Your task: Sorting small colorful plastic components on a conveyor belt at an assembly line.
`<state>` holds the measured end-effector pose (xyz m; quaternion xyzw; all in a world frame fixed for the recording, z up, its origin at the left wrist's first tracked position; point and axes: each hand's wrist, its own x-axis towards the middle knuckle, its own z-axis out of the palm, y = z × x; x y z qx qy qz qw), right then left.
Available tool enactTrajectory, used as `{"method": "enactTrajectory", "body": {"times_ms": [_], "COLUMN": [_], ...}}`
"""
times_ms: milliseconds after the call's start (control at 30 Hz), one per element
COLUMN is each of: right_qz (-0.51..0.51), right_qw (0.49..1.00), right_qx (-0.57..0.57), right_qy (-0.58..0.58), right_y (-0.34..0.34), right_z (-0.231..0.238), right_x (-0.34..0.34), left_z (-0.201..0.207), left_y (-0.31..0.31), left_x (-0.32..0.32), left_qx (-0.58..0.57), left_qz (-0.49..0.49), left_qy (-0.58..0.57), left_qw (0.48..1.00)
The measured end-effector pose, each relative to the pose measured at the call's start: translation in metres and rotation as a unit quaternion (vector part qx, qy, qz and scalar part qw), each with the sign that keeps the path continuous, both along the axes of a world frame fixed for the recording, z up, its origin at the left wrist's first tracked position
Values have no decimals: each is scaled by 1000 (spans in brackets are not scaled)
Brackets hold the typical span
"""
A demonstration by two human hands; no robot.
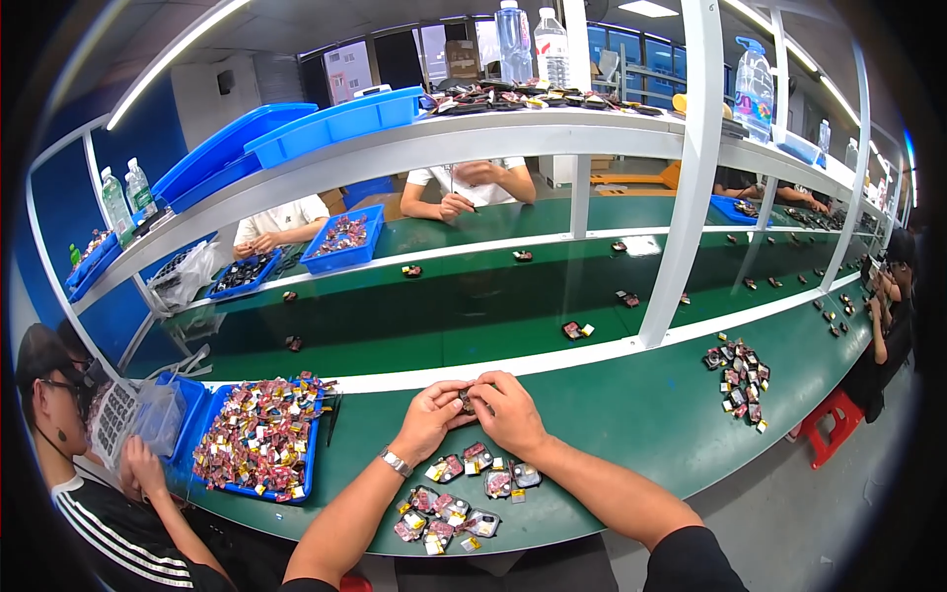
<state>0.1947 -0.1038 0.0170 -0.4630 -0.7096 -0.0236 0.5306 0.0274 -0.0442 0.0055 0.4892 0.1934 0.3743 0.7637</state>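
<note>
I count about nine black-cased modules (498,483) by the workbench's (612,464) near edge. Beyond them, toward the far edge, the left hand (432,416) and right hand (509,414) meet, fingers curled, gripping one small dark part (468,404). Above, two bottles (514,44) stand mid-shelf (473,131), one label (549,45) printed red.

Wearing black short sleeves (693,560), showing broadly on the right arm and only as a thin dark strip on the left, at the lower edge. Ending near the right elbow in plain cloth and leaving bare both the left forearm (355,503) and the right forearm (602,488). Wearing a shiny, silver-coloured metal band (396,462) around the left wrist, looking like a watch or bracelet but appearing too small to tell which. Keeping the left hand (431,419) and right hand (511,409) bare.
</note>
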Motion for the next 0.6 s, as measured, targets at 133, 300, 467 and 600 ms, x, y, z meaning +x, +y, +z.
{"method": "enactTrajectory", "body": {"times_ms": [133, 300, 467, 600], "right_qz": [-3, 21, 37, 51], "right_qw": [998, 976, 951, 954], "right_qx": [-27, -146, -224, -196], "right_qy": [58, 157, 209, 222], "right_y": [1, 2, 5, 19], "right_z": [-2, -3, -10, -14], "right_x": [-2, -1, 0, 2], "left_z": [0, -3, -4, -1], "left_y": [-1, -4, -8, -8], "left_x": [1, 7, 11, 6], "left_qx": [9, 51, 107, 102], "left_qz": [4, 61, 110, 123], "left_qy": [9, 90, 156, 120], "left_qw": [1000, 993, 976, 980]}}
